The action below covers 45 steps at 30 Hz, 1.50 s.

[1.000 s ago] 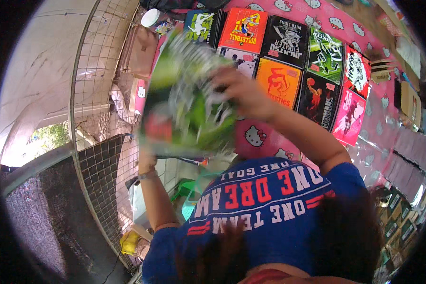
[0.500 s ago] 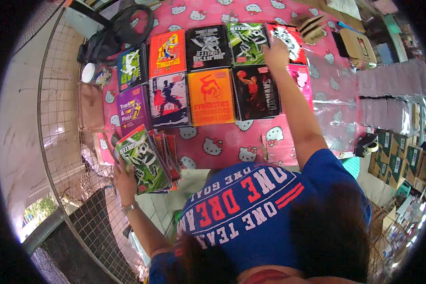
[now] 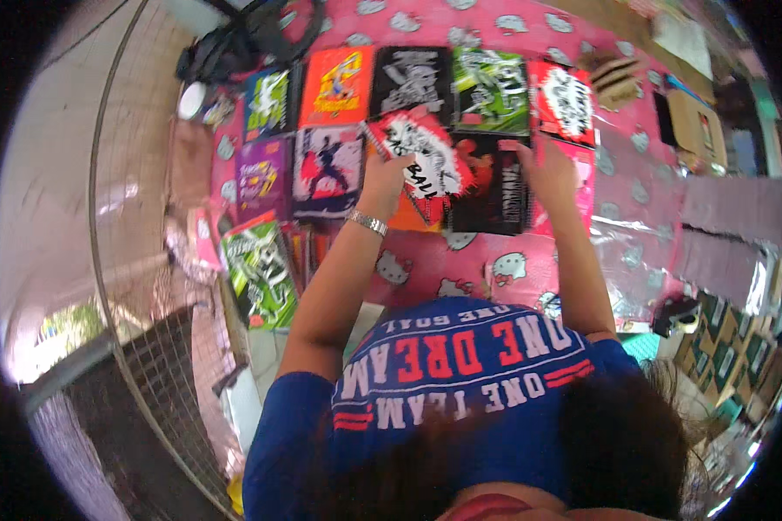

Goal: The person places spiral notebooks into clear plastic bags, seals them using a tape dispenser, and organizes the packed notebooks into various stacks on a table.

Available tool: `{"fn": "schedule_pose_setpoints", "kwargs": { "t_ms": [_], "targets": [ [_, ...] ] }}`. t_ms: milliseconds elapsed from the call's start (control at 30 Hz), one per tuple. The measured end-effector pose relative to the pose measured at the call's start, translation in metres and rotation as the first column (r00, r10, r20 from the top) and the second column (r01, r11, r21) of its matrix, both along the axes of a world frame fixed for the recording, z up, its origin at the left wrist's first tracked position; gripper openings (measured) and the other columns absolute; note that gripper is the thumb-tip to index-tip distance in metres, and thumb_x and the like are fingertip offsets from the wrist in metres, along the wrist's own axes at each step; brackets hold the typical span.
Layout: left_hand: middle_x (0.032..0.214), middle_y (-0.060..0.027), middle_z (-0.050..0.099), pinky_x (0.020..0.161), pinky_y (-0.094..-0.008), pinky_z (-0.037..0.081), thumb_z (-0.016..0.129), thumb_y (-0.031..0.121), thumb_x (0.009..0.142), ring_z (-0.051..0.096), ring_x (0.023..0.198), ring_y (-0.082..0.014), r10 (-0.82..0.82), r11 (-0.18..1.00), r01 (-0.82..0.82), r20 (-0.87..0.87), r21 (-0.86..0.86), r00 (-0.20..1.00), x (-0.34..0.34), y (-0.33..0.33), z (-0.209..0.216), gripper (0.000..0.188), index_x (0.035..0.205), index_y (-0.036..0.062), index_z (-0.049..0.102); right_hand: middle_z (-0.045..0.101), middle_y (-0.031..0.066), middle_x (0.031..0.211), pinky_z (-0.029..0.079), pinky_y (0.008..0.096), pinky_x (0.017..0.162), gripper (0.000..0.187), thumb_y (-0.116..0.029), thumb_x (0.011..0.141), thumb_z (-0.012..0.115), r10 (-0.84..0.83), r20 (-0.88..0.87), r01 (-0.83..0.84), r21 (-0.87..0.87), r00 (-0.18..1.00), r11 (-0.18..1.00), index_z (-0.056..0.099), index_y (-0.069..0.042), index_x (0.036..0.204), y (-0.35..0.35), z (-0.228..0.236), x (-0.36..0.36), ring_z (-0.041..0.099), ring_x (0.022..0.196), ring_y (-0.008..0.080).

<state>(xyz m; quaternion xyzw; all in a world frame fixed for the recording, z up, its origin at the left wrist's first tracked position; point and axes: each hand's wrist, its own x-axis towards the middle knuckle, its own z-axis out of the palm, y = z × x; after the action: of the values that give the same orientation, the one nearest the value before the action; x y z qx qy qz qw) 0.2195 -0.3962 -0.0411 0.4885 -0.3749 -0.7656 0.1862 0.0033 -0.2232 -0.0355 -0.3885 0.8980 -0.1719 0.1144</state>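
Note:
My left hand (image 3: 382, 178), with a metal watch on its wrist, holds a red, white and black spiral notebook (image 3: 421, 156) tilted above the orange notebook (image 3: 408, 213) in the near row. My right hand (image 3: 547, 169) rests with fingers spread on the right edge of a black notebook (image 3: 491, 187), beside a pink one (image 3: 582, 178). Two rows of colourful notebooks lie on a table with a pink cartoon-cat cloth (image 3: 460, 260). The far row holds an orange-red notebook (image 3: 334, 82), a black one (image 3: 413, 78) and a green one (image 3: 491, 91).
A stack of notebooks with a green one on top (image 3: 256, 273) sits at the table's left edge. A wire grid panel (image 3: 148, 347) stands on the left. A black bag (image 3: 252, 43) lies at the far left corner. Clear plastic sleeves (image 3: 721, 226) and cardboard boxes (image 3: 738, 330) fill the right side.
My left hand has left the stack at the left edge and come up over the rows with the red and white notebook. My right hand has drawn back from the far row to the near row.

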Motion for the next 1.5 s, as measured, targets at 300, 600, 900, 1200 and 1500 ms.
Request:
{"fn": "schedule_pose_setpoints", "kwargs": {
  "t_ms": [300, 600, 900, 1200, 1500],
  "targets": [
    [0.125, -0.0117, 0.052, 0.094, -0.0291, 0.044, 0.061, -0.005, 0.078, 0.053, 0.111, -0.0209, 0.103, 0.8, -0.025, 0.095, -0.6, 0.99, 0.247, -0.006, 0.158, 0.063, 0.136, 0.0016, 0.037, 0.065, 0.0212, 0.099, 0.053, 0.0427, 0.075, 0.047, -0.02, 0.079, 0.063, -0.056, -0.038, 0.064, 0.267, 0.998, 0.962, 0.051, -0.003, 0.12, -0.01, 0.028, 0.023, 0.065, 0.091, 0.0325],
    [0.135, -0.0139, 0.046, 0.105, -0.0342, 0.033, 0.048, 0.017, 0.092, 0.044, 0.124, -0.021, 0.13, 0.734, 0.261, 0.507, -0.627, 0.852, 0.384, -0.019, 0.039, 0.051, 0.14, 0.0029, 0.036, 0.054, 0.012, 0.123, 0.038, 0.0427, 0.103, 0.029, -0.016, 0.081, 0.055, 0.807, -0.569, -0.818, -0.533, 0.159, -0.216, 0.056, -0.011, 0.11, -0.114, 0.064, 0.262, 0.048, 0.121, 0.0296],
    [0.145, -0.0148, 0.034, 0.107, -0.0318, 0.029, 0.058, 0.013, 0.09, 0.035, 0.131, -0.0208, 0.069, 0.586, 0.369, 0.498, -0.721, 0.864, 0.352, -0.012, 0.055, 0.061, 0.143, 0.0026, 0.03, 0.052, 0.0166, 0.122, 0.035, 0.0435, 0.103, 0.054, -0.002, 0.072, 0.053, 0.617, -0.037, -0.595, -0.315, 0.786, 0.74, 0.048, -0.006, 0.126, -0.051, 0.001, 0.217, 0.048, 0.117, 0.0317],
    [0.114, -0.0116, 0.057, 0.091, -0.0397, 0.045, 0.056, 0.023, 0.089, 0.057, 0.101, -0.0248, 0.049, 0.939, 0.037, -0.24, 0.342, 0.97, 0.155, 0.047, 0.054, 0.036, 0.119, 0.0028, 0.052, 0.058, 0.0164, 0.12, 0.046, 0.0414, 0.086, 0.051, -0.009, 0.078, 0.06, 0.495, -0.222, -0.542, -0.313, 0.84, 0.78, 0.046, -0.002, 0.127, 0.035, -0.001, 0.186, 0.059, 0.102, 0.0309],
    [0.116, -0.0098, 0.057, 0.087, -0.0338, 0.049, 0.065, 0.002, 0.074, 0.057, 0.105, -0.0197, -0.009, 0.926, -0.009, -0.046, -0.377, 0.999, 0.265, 0.013, 0.15, 0.059, 0.129, 0.0046, 0.043, 0.054, 0.0166, 0.125, 0.041, 0.0382, 0.097, 0.06, -0.025, 0.078, 0.069, 0.41, -0.06, -0.377, -0.53, 0.91, 0.759, 0.047, -0.007, 0.131, -0.047, -0.02, 0.183, 0.053, 0.115, 0.0273]
  ]
}}
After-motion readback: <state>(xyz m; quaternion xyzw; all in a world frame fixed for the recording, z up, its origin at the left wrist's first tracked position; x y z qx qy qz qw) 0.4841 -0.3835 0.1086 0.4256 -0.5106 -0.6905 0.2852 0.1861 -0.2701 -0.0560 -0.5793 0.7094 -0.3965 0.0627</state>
